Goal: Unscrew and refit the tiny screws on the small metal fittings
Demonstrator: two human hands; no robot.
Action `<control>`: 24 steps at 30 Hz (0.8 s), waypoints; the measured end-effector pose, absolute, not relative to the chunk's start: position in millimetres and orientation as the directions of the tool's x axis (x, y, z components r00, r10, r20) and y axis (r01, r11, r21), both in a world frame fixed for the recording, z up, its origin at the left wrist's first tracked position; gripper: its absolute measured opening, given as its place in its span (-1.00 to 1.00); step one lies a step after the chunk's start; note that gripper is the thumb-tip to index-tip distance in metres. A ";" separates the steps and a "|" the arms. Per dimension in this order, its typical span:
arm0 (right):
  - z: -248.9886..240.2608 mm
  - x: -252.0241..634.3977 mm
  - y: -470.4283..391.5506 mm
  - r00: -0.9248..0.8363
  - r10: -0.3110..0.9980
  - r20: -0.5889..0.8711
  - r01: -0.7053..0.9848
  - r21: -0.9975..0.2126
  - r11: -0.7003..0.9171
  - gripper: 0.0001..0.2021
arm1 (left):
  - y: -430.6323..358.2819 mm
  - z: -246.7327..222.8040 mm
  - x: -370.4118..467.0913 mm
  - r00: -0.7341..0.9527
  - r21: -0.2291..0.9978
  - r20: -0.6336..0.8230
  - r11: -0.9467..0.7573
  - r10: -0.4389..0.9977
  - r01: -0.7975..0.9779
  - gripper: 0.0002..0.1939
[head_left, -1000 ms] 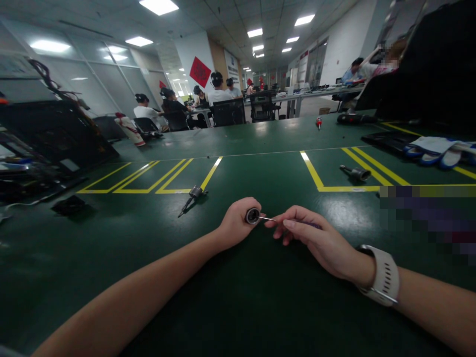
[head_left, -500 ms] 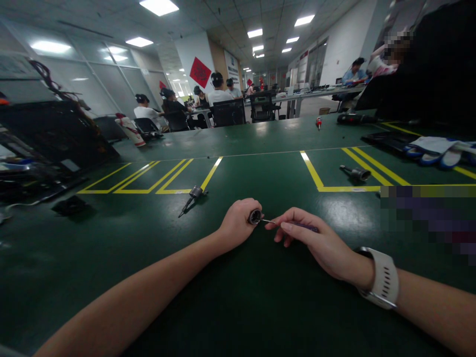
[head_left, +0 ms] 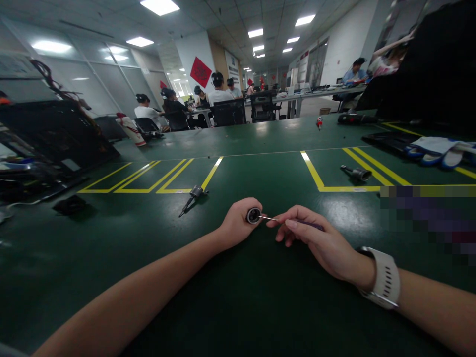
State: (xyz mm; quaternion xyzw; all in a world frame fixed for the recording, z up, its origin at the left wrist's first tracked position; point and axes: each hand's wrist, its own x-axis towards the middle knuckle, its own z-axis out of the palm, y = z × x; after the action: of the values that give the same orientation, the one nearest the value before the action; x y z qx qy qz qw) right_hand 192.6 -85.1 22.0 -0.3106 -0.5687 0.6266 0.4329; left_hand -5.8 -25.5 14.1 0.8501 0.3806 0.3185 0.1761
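My left hand (head_left: 238, 223) is wrapped round a dark metal part (head_left: 254, 215), whose round hollow end faces me and to the right. Between thumb and fingers of my right hand (head_left: 307, 230) is a thin screwdriver-like tool (head_left: 314, 226) with a dark handle. Its slim shaft points left and its tip is at the rim of the hollow end; whether it touches cannot be told. A metal part with a long shaft (head_left: 193, 196) lies on the green table (head_left: 260, 302) beyond my left forearm. Another cup-ended metal part (head_left: 357, 172) rests at the right, near yellow tape.
White and blue gloves (head_left: 435, 149) lie at the right on a black object. Farther back are a power tool (head_left: 356, 119) and a small red tool (head_left: 319, 123). A black object (head_left: 70, 204) sits at the left. Several people are seated in the background.
The round end in my left hand has turned slightly towards the camera. My right hand has shifted a little to the right with the tool.
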 end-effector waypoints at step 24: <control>17.9 193.6 -84.1 -0.441 0.886 0.145 -0.159 -0.984 0.082 -0.85 | -25.7 14.7 -7.1 0.528 0.508 0.460 -0.700 0.714 0.503 -0.81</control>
State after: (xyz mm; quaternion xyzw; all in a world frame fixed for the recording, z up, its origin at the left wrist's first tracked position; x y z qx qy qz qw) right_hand 193.6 -84.1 17.9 -0.3051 -0.5953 0.6050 0.4319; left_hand -7.1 -25.7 14.7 0.8597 0.3538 0.3327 0.1584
